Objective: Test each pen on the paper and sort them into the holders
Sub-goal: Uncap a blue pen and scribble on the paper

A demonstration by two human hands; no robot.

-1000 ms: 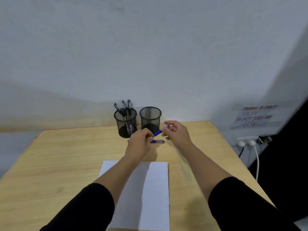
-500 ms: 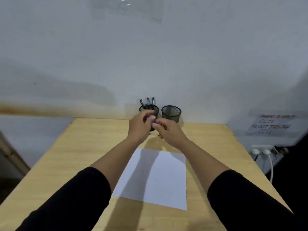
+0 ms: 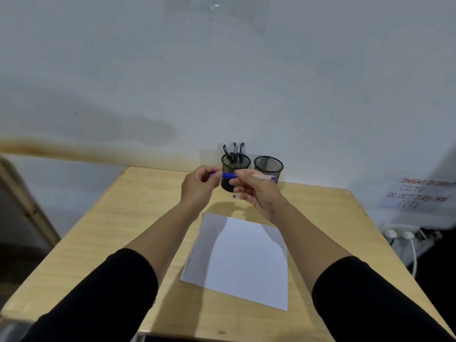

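Observation:
Both hands hold a blue pen (image 3: 228, 175) level in the air in front of the holders. My left hand (image 3: 198, 187) pinches its left end, which looks like the cap. My right hand (image 3: 256, 191) grips the clear barrel, whose far end sticks out to the right. Behind them stand two black mesh holders: the left holder (image 3: 235, 166) has three dark pens in it, and the right holder (image 3: 269, 167) looks empty. A second blue pen (image 3: 235, 196) lies on the table, mostly hidden by my right hand. A white paper sheet (image 3: 243, 260) lies below my hands.
The wooden table (image 3: 128, 218) ends against a white wall. At the right, beyond the table edge, a power strip with white plugs (image 3: 401, 234) and a handwritten notice (image 3: 419, 193) sit by the wall.
My hands have drawn apart along the pen, so the blue part now shows between them. The view has tilted and shifted slightly to the left.

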